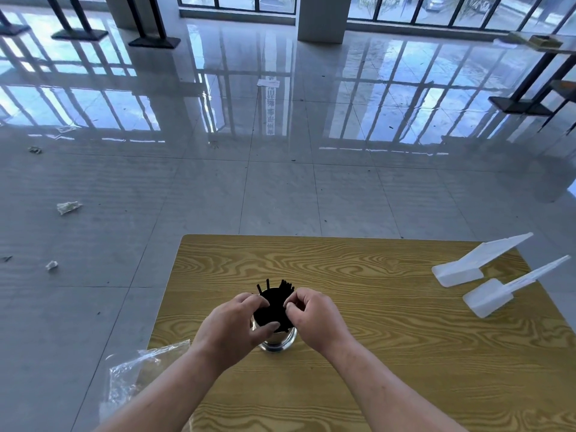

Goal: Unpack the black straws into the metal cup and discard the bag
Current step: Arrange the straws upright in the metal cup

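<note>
A bundle of black straws (271,307) stands upright in a shiny metal cup (277,342) near the middle of the wooden table (389,322). My left hand (232,327) wraps around the left side of the bundle, thumb across its front. My right hand (314,319) pinches the straws at the bundle's right side with thumb and fingertips. Most of the cup is hidden behind my hands. The clear plastic bag (137,377) lies crumpled at the table's front left corner, partly under my left forearm and hanging over the edge.
Two white plastic holders (467,266) (495,294) lie at the table's right side. Scraps of litter (68,207) dot the glossy tiled floor to the left. Black table bases stand far back by the windows.
</note>
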Available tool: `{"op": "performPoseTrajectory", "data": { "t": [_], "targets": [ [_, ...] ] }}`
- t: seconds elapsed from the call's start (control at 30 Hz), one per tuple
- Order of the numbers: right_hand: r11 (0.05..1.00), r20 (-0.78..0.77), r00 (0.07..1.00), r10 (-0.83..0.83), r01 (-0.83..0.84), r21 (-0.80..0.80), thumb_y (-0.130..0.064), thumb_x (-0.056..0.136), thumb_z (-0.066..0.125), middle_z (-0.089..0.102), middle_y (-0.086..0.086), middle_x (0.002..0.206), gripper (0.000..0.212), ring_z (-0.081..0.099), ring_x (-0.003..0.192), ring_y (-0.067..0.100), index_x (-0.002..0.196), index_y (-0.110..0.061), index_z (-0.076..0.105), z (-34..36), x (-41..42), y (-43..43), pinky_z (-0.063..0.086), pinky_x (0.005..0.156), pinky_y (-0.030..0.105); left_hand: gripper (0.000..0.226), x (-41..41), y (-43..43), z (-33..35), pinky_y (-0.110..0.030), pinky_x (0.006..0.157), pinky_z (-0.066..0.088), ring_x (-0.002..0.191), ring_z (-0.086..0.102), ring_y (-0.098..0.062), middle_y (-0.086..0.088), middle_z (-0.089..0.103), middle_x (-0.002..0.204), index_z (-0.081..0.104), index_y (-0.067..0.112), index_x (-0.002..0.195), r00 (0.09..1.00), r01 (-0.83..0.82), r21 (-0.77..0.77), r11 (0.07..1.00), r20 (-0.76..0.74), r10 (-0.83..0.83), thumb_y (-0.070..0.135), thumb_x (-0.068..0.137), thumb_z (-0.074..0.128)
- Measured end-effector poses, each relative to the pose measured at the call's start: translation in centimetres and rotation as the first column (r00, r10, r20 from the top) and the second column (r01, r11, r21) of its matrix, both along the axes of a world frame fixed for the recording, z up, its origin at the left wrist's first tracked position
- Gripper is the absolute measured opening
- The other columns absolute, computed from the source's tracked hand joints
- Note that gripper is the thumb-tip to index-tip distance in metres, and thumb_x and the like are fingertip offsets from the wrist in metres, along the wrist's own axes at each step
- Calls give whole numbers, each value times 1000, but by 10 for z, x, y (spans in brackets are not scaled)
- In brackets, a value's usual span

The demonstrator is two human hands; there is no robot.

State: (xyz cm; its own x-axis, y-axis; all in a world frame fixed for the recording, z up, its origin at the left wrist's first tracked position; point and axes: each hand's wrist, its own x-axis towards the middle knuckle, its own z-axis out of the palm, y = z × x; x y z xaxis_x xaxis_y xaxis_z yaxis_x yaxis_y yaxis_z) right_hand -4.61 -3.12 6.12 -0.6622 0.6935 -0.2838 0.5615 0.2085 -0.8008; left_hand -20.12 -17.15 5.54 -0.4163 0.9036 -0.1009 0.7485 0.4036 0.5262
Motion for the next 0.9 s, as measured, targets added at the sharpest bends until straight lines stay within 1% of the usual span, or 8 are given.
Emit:
{"op": "performPoseTrajectory", "data": {
  "t": [0.13, 0.23, 0.33, 0.5, 0.63, 0.73, 0.8, 0.9],
  "targets": [
    [1000, -17, 1000, -14, 14, 13, -29, 86, 59, 68, -15, 64, 13, 57, 53, 4, 79, -29, 71, 0, -2, -3, 51, 54, 34, 53, -2, -10, -1, -11, 61, 40, 76, 55, 3, 28, 54, 120, 59, 41, 124, 999, -30, 28, 999, -33, 31, 77, 84, 59],
    [1000, -23, 1000, -5, 6, 25, -28, 88, 60, 71, -10, 67, 14, 57, 52, 4, 79, -28, 71, -2, -4, -6, 51, 52, 32, 63, -3, -18, -2, -14, 63, 45, 76, 58, 3, 27, 45, 128, 49, 41, 133, 998, -60, 72, 996, -3, 60, 79, 84, 58],
    [999, -21, 1000, 3, -2, 40, -27, 87, 60, 72, -7, 68, 14, 56, 52, 4, 79, -27, 71, -4, -5, -9, 48, 51, 30, 63, -1, -23, -3, -17, 63, 48, 76, 58, 5, 30, 42, 129, 45, 44, 133, 999, -54, 60, 997, 5, 54, 79, 83, 59],
    [999, -18, 1000, 13, -12, 36, -28, 87, 60, 74, -8, 72, 14, 57, 52, 4, 79, -28, 71, -5, -4, -13, 49, 51, 29, 47, -1, -21, -8, -19, 69, 51, 80, 59, 4, 27, 50, 126, 57, 40, 126, 1000, -13, 21, 1000, 17, 13, 61, 86, 67],
    [1000, -29, 999, 13, -13, 15, -28, 87, 61, 74, -11, 75, 14, 59, 54, 3, 79, -29, 72, -2, -4, -14, 50, 52, 27, 40, -4, -14, -10, -19, 72, 53, 81, 63, 2, 22, 56, 123, 61, 35, 126, 995, -77, 19, 997, 68, 75, 41, 88, 74],
    [1000, -37, 999, 9, -9, 14, -27, 89, 61, 75, -9, 73, 14, 57, 51, 3, 80, -28, 72, -1, -3, -15, 47, 48, 24, 52, -7, -7, -7, -15, 68, 50, 80, 64, 3, 21, 52, 124, 56, 36, 131, 978, -171, -2, 985, 120, 170, 46, 85, 76],
    [1000, -40, 999, 6, -5, 13, -28, 90, 61, 75, -8, 72, 14, 57, 51, 3, 81, -28, 73, 0, -2, -15, 46, 48, 24, 68, -8, -4, -7, -19, 74, 53, 82, 64, -1, 15, 50, 130, 49, 33, 141, 973, -201, -32, 979, 112, 204, 52, 82, 77],
    [1000, -44, 999, 5, -4, 9, -27, 89, 61, 73, -12, 69, 14, 56, 50, 3, 81, -27, 72, 1, -1, -14, 46, 48, 23, 85, -9, 1, -5, -30, 86, 56, 98, 67, -13, 8, 49, 140, 37, 29, 152, 967, -227, -71, 971, 102, 234, 54, 82, 79]
  ]
}}
